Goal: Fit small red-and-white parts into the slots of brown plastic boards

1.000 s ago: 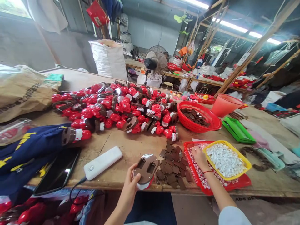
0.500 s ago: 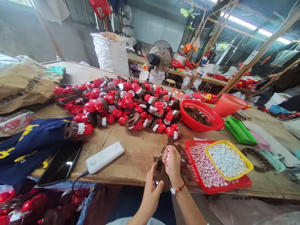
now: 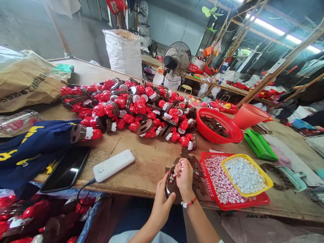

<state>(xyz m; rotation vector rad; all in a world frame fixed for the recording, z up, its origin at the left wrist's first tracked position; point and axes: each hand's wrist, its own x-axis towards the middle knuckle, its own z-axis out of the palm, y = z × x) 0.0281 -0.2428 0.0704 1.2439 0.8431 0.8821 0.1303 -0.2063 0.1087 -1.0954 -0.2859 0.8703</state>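
My left hand grips a round brown toy base at the table's near edge. My right hand is closed over its top, pinching several small red-and-white pieces, some of which lie on the base. Flat brown plates lie scattered just behind my hands. To the right stands a red tray full of the same small red-and-white pieces, with a yellow tray of white pieces resting on it.
A big pile of red-and-brown toys covers the table's middle. A red basket with brown plates, an orange funnel and green trays stand to the right. A white power bank, black phone and blue cloth lie left.
My right hand left the red tray with a pinch of small pieces and came over the brown base. My left hand turned the base and drew it nearer the edge.
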